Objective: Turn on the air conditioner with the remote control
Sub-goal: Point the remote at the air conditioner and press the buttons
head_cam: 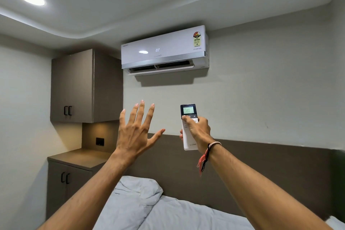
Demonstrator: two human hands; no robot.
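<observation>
- Pointing the remote control [188, 127] upright at the air conditioner [164, 50], which is sitting high on the wall, up and slightly left of my right hand [197, 129].
- I am clamping that grip around the remote, thumb pressing its buttons.
- I am raising my left hand [135, 130] beside it, fingers spread, holding nothing.
- Both displays are reading 20, so the unit is probably running.

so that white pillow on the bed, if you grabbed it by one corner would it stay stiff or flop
The pillow would probably flop: its cover is creased and its corner sags over the bed. It looks puffy, so likely light for its size. The cloth surface seems unlikely to slip in a grip.
</observation>
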